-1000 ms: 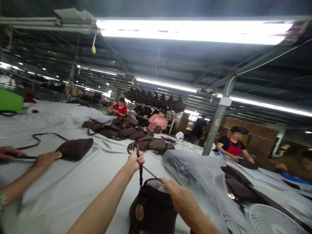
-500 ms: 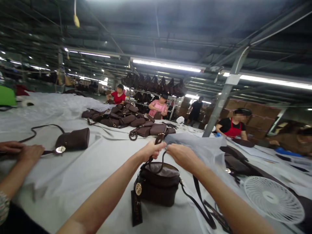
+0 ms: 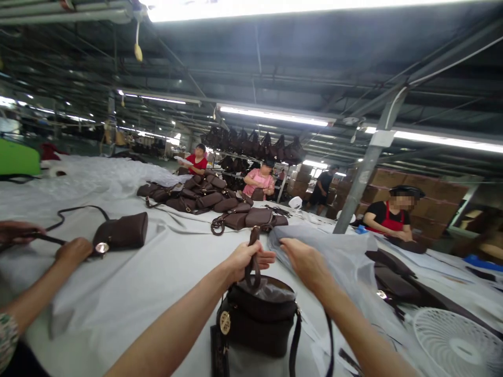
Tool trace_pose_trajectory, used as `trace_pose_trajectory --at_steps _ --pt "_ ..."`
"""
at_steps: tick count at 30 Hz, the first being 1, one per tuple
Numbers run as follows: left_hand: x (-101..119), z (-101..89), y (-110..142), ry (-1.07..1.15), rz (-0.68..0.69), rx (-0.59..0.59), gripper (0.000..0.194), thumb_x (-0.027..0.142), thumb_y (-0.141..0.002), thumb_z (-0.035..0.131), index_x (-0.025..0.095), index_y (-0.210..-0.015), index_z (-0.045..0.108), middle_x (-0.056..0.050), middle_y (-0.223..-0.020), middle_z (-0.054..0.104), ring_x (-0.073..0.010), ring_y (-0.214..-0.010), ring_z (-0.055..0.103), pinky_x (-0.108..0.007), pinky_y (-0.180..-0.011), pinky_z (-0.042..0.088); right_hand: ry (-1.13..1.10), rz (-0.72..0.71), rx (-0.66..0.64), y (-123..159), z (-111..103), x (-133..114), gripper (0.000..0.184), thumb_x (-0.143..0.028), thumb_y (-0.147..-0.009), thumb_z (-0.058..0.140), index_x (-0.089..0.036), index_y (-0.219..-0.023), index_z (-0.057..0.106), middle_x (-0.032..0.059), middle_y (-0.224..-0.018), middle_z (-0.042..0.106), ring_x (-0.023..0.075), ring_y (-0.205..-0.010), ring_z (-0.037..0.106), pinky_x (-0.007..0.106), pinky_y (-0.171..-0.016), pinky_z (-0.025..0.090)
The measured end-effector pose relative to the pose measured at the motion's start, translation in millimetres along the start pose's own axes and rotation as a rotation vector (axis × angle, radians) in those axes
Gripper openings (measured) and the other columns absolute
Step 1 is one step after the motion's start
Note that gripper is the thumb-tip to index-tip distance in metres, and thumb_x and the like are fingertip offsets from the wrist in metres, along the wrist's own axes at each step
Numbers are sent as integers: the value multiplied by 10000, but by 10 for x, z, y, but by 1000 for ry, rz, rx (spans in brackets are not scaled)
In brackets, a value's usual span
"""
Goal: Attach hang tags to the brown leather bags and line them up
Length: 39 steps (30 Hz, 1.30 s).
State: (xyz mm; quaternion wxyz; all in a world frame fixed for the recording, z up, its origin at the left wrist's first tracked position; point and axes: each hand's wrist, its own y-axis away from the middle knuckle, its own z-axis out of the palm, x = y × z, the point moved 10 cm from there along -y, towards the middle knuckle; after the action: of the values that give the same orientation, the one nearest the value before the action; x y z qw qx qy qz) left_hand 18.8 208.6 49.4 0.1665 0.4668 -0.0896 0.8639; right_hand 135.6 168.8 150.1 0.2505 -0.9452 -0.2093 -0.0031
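Observation:
A dark brown handbag point(image 3: 259, 322) stands upright on the white-covered table, its top open with clear plastic showing inside. A round gold charm point(image 3: 225, 322) and a dark tag point(image 3: 217, 351) hang at its left. My left hand point(image 3: 247, 260) pinches the bag's strap point(image 3: 252, 267), gathered into a loop above the opening, with the other fingers stretched out. Apart from the bag, my right hand point(image 3: 306, 262) is at the near edge of a stack of clear plastic sheets point(image 3: 334, 251). Its fingers are bent together; whether they grip the plastic is hidden.
At left, a co-worker's hands point(image 3: 74, 251) hold the strap of another brown bag point(image 3: 121, 231). Several brown bags point(image 3: 196, 196) lie piled farther back. A white fan point(image 3: 451, 340) stands at lower right, near a metal post point(image 3: 359, 183).
My right hand has left the strap and moved right to the plastic sheets. My left hand still holds the strap, slightly lower. The co-worker's hand has slid toward the other bag.

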Motion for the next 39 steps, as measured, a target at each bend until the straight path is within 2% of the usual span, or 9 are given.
trace_pose_trajectory --at_steps 4,7,13,16,21,24,30,35,39 --pt "-202 70 -100 236 83 149 196 313 -886 629 125 -840 596 -11 -594 616 -116 -478 565 -227 -537 469 171 -67 -159 -15 182 -626 289 -131 -939 395 -221 -1125 598 66 -994 683 180 -779 692 229 -566 413" --pt "-229 56 -110 269 111 184 178 282 -883 637 114 -835 603 -4 -574 598 -108 -447 538 -205 -473 419 144 -57 -208 -31 237 -762 268 -128 -942 396 -179 -1100 606 100 -1063 680 204 -851 693 242 -617 447" --pt "249 -395 -75 332 150 270 327 246 -995 425 164 -679 424 52 -504 469 -57 -396 463 -171 -476 425 -358 -20 -178 232 284 -318 257 -181 -924 370 -194 -1002 615 54 -886 692 187 -829 643 281 -722 461" --pt "415 -514 -42 296 112 243 345 228 -1015 352 173 -675 378 80 -488 405 -17 -321 305 -122 -377 294 -458 15 -168 391 273 4 264 -281 -926 359 -212 -878 610 40 -816 672 191 -765 613 299 -702 449" --pt "142 150 26 -40 -75 -77 211 244 -854 664 157 -762 496 8 -627 585 -19 -342 287 -152 -342 217 -257 -69 -156 215 149 -127 307 -326 -933 388 -202 -734 587 49 -759 653 184 -728 585 284 -661 387" --pt "-26 556 136 -376 -129 -311 229 296 -814 679 161 -731 514 9 -602 577 -24 -359 274 -163 -354 208 -150 -47 -116 25 60 -191 220 -265 -918 440 -190 -797 608 59 -835 680 181 -784 604 262 -654 365" --pt "7 455 211 -775 -155 -321 237 173 -697 691 171 -566 493 55 -469 404 -61 -373 286 -190 -339 181 -184 6 -178 94 76 44 168 -309 -851 624 -174 -951 627 37 -866 685 178 -779 620 246 -662 410" --pt "154 544 186 -781 -164 -370 312 152 -695 709 171 -514 456 41 -455 412 -93 -416 434 -191 -395 341 -2 12 -11 202 -152 86 606 -54 -840 495 -210 -1414 380 111 -1377 495 213 -1072 593 267 -804 464" --pt "453 546 137 -632 -72 -298 352 258 -734 734 188 -596 418 72 -488 376 -96 -424 472 -239 -487 484 -93 245 -146 404 59 521 432 -109 -871 473 -235 -1278 544 84 -1116 669 250 -1059 609 326 -859 456"
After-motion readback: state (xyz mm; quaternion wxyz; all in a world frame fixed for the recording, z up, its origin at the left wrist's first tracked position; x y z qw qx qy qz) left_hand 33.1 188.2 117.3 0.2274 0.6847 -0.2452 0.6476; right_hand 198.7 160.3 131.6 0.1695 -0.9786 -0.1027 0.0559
